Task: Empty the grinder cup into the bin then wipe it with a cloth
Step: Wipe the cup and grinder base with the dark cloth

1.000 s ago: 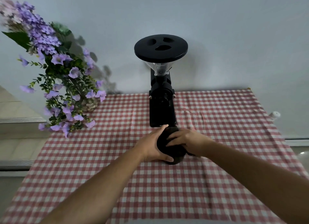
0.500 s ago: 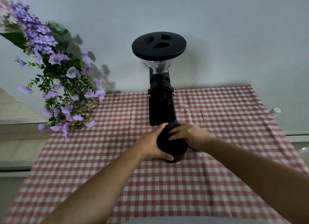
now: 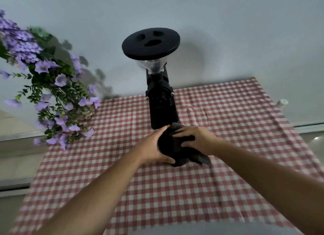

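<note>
You are clamping your left hand [image 3: 150, 149] around the side of the black grinder cup [image 3: 168, 147], which is standing just in front of the coffee grinder [image 3: 161, 108] on the checked surface [image 3: 157, 191]. Your right hand [image 3: 196, 138] is gripping the grey cloth [image 3: 201, 158] and pressing it over the cup's top. Emptying is probably behind you, though no bin is showing, and the wiping is only getting going.

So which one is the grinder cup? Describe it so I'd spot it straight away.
On the red-and-white checked tablecloth, a tall black coffee grinder stands at the far edge. Just in front of its base, the grinder cup is between both hands: the left hand grips its side, the right hand holds a grey cloth against it. It is the only small, round, black pot there.
</note>
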A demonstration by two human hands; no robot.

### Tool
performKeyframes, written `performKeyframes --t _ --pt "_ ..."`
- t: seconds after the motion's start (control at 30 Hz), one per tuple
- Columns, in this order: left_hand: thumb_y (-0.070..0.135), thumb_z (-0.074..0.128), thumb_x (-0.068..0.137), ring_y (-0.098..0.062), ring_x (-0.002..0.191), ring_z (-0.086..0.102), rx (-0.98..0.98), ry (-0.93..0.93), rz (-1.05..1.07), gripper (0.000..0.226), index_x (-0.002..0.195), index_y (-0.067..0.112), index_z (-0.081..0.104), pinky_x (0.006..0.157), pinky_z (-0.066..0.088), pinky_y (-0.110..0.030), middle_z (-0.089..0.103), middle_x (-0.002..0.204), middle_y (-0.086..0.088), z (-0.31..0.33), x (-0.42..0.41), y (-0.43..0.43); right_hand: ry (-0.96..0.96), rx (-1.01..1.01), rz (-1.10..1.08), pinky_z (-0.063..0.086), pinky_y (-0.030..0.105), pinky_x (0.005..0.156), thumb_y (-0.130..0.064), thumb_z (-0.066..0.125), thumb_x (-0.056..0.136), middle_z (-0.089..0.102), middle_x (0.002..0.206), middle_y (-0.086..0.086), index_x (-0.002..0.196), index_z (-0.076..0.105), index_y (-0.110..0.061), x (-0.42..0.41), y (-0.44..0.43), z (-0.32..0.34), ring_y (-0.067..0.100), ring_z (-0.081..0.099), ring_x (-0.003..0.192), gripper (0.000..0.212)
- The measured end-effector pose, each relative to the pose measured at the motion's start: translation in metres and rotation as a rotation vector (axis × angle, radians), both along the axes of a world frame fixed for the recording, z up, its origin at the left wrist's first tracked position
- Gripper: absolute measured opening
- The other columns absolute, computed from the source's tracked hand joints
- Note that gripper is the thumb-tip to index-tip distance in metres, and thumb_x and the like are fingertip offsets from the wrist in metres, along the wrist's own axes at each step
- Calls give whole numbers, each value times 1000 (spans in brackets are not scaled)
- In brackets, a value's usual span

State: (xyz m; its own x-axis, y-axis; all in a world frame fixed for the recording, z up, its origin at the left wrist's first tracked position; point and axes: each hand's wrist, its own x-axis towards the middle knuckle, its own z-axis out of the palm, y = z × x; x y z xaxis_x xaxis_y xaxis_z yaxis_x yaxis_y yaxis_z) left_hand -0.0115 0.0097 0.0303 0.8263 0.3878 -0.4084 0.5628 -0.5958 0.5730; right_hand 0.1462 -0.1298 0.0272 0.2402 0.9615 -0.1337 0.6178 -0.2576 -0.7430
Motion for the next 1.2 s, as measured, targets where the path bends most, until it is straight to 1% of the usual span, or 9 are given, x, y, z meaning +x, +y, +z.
performKeyframes --t 0.2,0.33,0.43,0.57,0.73,0.87,1.0,1.1,1.2 --pt "56 90 53 -16 144 32 62 21 20 128 153 47 10 110 40 -41 26 160 12 -1 0 -1 112 76 -136 30 21 106 -21 69 83 52 134 -14 113 68 -24 -28 -15 -17 2 41 125 31" --pt "43 92 60 -18 145 30 3 12 5 124 155 39 13 113 36 -40 28 160 7 3 0 1 -8 29 -43 26 13 102 -19 66 85 52 134 -12 113 69 -22 -16 -7 -11 3 43 124 29" --pt "35 92 63 -18 143 33 -13 4 22 119 155 36 17 112 37 -40 30 158 6 6 3 0 3 49 -92 28 17 108 -16 64 87 53 136 -8 114 69 -18 -12 1 -11 7 44 127 27" --pt "47 91 57 -17 141 37 30 26 32 121 153 46 17 109 41 -45 32 157 11 3 2 1 53 81 -63 31 18 107 -13 63 87 57 132 -8 111 69 -17 -30 -14 -13 1 45 120 25" --pt "55 89 51 -19 141 37 65 36 -25 123 153 45 20 110 40 -48 35 156 9 5 4 4 -90 34 10 32 23 109 -14 60 89 57 133 -5 113 69 -17 -4 9 -2 11 49 124 25" --pt "57 88 56 -20 143 34 131 59 -43 124 155 42 14 110 39 -45 29 160 9 7 5 3 -74 85 -73 34 25 109 -12 58 90 57 134 -5 113 68 -17 -19 2 -6 11 49 125 26" --pt "57 87 57 -18 145 30 193 81 -98 123 155 39 13 111 38 -43 21 162 12 11 7 1 15 -10 20 32 10 100 -14 62 87 60 127 -12 110 69 -21 -15 -32 -1 -1 50 117 25" --pt "50 89 59 -18 147 23 164 102 -118 126 156 32 11 114 33 -40 11 163 12 14 13 1 3 -33 -59 43 21 101 -15 64 86 65 121 -7 108 71 -23 15 -35 8 3 58 108 24" --pt "47 90 60 -18 150 12 121 106 -131 135 157 28 -1 117 26 -39 0 165 10 15 21 -8 13 39 -146 37 15 99 -14 62 87 62 126 -5 111 69 -20 11 -24 8 3 54 113 25"
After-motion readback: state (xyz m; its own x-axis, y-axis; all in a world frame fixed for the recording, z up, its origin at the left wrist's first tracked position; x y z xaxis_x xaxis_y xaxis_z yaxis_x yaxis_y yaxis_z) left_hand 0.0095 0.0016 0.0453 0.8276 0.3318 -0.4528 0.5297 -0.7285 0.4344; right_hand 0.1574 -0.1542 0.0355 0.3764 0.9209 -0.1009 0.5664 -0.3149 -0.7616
